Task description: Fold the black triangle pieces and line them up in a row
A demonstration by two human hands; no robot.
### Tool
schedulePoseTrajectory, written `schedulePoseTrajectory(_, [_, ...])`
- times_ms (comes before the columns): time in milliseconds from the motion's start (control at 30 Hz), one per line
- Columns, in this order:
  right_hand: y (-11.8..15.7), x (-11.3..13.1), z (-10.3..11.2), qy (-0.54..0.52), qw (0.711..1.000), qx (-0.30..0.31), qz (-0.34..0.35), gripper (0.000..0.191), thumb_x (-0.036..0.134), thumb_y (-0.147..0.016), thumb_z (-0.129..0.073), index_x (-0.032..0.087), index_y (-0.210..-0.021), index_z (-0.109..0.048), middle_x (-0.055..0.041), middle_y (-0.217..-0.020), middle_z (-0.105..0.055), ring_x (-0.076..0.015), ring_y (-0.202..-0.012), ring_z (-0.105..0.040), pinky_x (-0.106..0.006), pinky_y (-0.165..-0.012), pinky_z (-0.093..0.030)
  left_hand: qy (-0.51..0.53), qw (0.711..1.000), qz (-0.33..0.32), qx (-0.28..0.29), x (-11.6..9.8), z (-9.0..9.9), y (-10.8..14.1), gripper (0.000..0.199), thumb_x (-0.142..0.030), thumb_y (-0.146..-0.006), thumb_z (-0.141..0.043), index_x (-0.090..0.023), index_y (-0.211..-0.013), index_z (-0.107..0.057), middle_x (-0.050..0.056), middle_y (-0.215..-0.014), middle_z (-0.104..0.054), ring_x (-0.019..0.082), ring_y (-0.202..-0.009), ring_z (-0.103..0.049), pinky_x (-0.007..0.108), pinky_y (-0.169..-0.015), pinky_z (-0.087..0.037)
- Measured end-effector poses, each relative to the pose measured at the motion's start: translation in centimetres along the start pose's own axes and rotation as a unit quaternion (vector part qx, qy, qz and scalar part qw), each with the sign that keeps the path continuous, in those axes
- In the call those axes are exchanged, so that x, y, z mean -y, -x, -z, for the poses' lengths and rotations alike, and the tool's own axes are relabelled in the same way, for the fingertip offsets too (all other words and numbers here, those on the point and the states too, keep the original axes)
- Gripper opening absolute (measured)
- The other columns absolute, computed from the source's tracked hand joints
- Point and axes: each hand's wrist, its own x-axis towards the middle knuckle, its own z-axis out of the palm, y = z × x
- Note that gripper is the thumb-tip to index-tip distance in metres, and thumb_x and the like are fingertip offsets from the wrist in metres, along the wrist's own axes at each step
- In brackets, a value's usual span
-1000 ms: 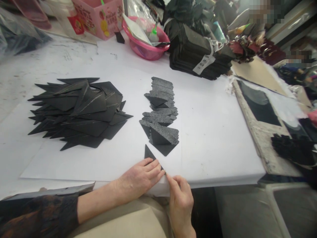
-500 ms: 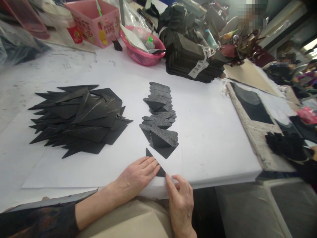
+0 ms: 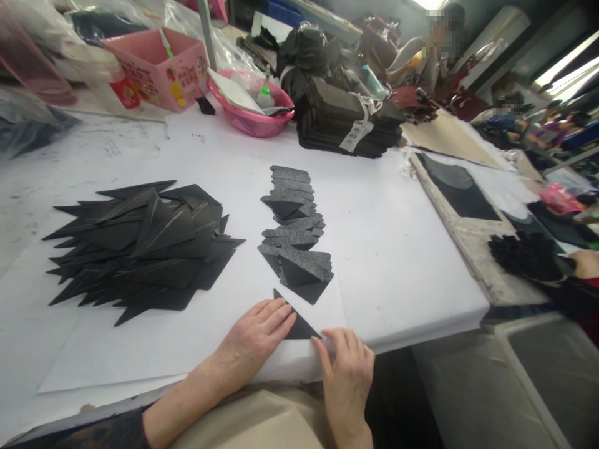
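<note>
A black triangular piece (image 3: 302, 327) lies on white paper near the table's front edge. My left hand (image 3: 257, 330) rests flat on it with outstretched fingers, hiding its left part. At the piece's right corner, the thumb and forefinger of my right hand (image 3: 349, 365) pinch the tip. Just beyond my hands runs a column of overlapping folded pieces (image 3: 299, 268), black with speckled grey strips. To the left is a large heap of flat black pointed pieces (image 3: 154, 243).
A pink basin (image 3: 253, 118), a pink box (image 3: 159, 78) and a tied stack of dark pieces (image 3: 346, 115) stand along the back. At right lies a worn board (image 3: 472, 249) with dark material. Another person's hand (image 3: 584, 264) shows at the far right edge.
The camera view has shifted slightly. My right forefinger and thumb have come round the triangle's right corner, and more of the piece shows between my hands. My left hand stays flat on it.
</note>
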Motion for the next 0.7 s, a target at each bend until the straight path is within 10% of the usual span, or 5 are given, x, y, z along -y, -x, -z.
schedulePoseTrajectory(367, [-1.4,1.5,-0.3,-0.047,0.998,0.045,-0.027,0.034,0.052,-0.097,-0.044,0.022,-0.087,-0.058,-0.0020,-0.085,-0.063,-0.0186,-0.078,-0.059,-0.032,-0.074,-0.037,-0.003,1.000,0.005,-0.026,-0.1,-0.2,0.1,0.028,-0.009,-0.099,-0.039,-0.009,-0.114,-0.062,0.015,-0.112,-0.062,0.028,-0.109,-0.058,0.045,-0.091,-0.056])
schedulePoseTrajectory(700, [-2.3,2.3,0.0,-0.184,0.970,0.104,-0.117,0.014,0.013,-0.085,-0.066,0.025,-0.092,-0.064,0.0037,-0.081,-0.067,-0.0156,-0.073,-0.064,-0.026,-0.068,-0.046,0.004,0.997,0.021,-0.068,-0.1,0.0,0.1,0.029,-0.007,-0.098,-0.036,-0.014,-0.104,-0.065,0.010,-0.104,-0.064,0.024,-0.101,-0.062,0.040,-0.086,-0.057])
